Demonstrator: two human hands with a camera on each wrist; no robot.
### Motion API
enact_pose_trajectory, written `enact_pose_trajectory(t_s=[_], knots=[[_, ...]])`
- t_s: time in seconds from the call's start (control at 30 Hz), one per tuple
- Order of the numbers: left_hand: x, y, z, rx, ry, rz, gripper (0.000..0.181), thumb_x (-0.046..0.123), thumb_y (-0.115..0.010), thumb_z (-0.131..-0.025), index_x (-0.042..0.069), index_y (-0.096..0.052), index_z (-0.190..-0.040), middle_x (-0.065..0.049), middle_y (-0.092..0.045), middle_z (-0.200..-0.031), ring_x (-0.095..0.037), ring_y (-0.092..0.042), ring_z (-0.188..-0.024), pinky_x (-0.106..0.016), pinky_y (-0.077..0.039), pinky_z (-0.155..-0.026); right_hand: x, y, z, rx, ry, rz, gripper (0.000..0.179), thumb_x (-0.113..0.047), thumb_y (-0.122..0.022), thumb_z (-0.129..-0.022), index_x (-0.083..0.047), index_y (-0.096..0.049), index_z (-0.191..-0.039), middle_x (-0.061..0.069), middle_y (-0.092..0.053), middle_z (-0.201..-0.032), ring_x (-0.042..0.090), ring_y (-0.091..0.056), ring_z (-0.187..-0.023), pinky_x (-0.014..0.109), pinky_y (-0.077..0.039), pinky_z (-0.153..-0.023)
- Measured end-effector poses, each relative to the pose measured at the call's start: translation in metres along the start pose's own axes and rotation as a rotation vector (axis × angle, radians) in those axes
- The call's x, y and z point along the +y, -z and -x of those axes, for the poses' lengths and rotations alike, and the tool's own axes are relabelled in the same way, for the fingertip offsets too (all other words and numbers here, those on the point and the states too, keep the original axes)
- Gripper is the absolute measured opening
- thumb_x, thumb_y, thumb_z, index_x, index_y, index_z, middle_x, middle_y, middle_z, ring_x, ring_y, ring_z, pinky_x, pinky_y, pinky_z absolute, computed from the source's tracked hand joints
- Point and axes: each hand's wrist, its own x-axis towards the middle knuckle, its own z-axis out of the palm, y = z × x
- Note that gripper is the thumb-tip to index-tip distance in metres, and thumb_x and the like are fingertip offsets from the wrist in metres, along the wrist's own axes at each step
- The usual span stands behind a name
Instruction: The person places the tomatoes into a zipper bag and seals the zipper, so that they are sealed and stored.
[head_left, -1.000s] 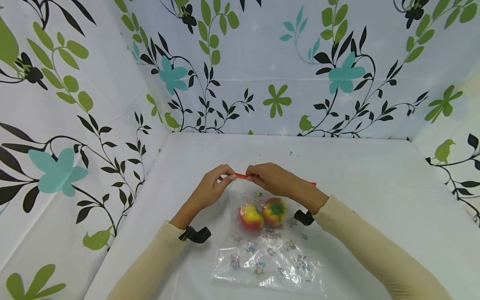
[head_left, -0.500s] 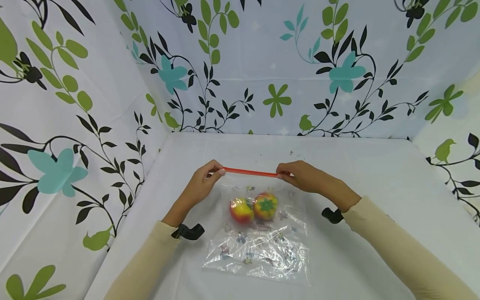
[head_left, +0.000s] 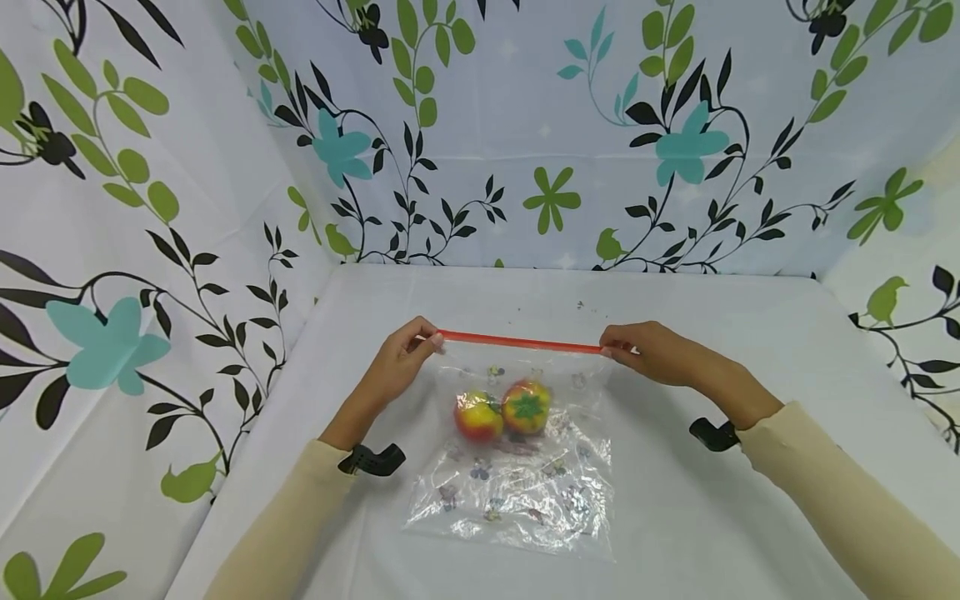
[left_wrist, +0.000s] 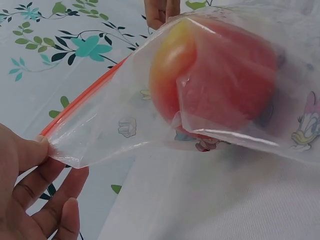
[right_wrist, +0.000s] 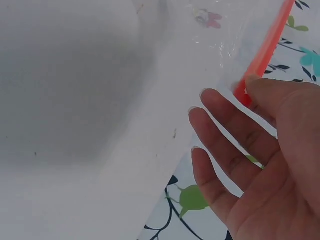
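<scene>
A clear zip bag (head_left: 517,508) with small cartoon prints and a red zip strip (head_left: 521,340) hangs between the hands above the white table. Inside it sit two red and yellow fruits: one (head_left: 478,417) on the left, and one with a green star-shaped top (head_left: 527,407) beside it. My left hand (head_left: 396,360) pinches the strip's left end between thumb and finger. At the strip's right end, my right hand (head_left: 651,354) pinches the corner. In the right wrist view, the other fingers (right_wrist: 220,160) of that hand spread away from the bag.
The white table (head_left: 750,358) extends around the bag, with a few tiny specks near its back. Patterned cloth (head_left: 551,158) with leaves and flowers hangs behind and at the sides. Each wrist wears a black camera mount, such as the left one (head_left: 375,460).
My right hand has slid rightward along the red strip, from close to the left hand to the far end. The left hand and the bag have shifted slightly left and up.
</scene>
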Motion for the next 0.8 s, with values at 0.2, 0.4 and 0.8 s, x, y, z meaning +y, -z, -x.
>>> enact_pose_trajectory(t_s=[0.2, 0.4, 0.8], knots=[[-0.002, -0.010, -0.003, -0.001, 0.047, 0.034, 0.020, 0.024, -0.054, -0.112, 0.005, -0.058, -0.114, -0.017, -0.062, -0.112, -0.030, -0.068, -0.098, -0.039, -0.055, -0.090, 0.003, -0.001, 0.007, 0.039, -0.057, -0.132, 0.010, -0.014, -0.058, -0.109, -0.007, -0.063, -0.114, 0.005, -0.076, -0.103, 0.022, -0.071, -0.097, 0.043, -0.058, -0.083], [-0.007, -0.025, -0.009, -0.024, 0.096, 0.028, 0.020, 0.022, -0.052, -0.112, 0.003, -0.057, -0.116, -0.017, -0.063, -0.110, -0.025, -0.068, -0.095, -0.033, -0.057, -0.084, 0.012, -0.004, 0.006, 0.086, -0.159, -0.201, 0.016, -0.018, -0.053, -0.112, -0.003, -0.059, -0.115, 0.004, -0.074, -0.094, 0.023, -0.071, -0.092, 0.041, -0.055, -0.081], [-0.017, -0.039, -0.035, -0.080, 0.207, -0.044, 0.024, 0.021, -0.052, -0.111, -0.001, -0.060, -0.121, -0.014, -0.066, -0.111, -0.025, -0.071, -0.096, -0.032, -0.057, -0.082, 0.039, -0.034, -0.012, 0.102, -0.409, -0.216, 0.030, -0.024, -0.054, -0.111, 0.000, -0.057, -0.129, 0.013, -0.072, -0.099, 0.023, -0.064, -0.085, 0.034, -0.053, -0.076]])
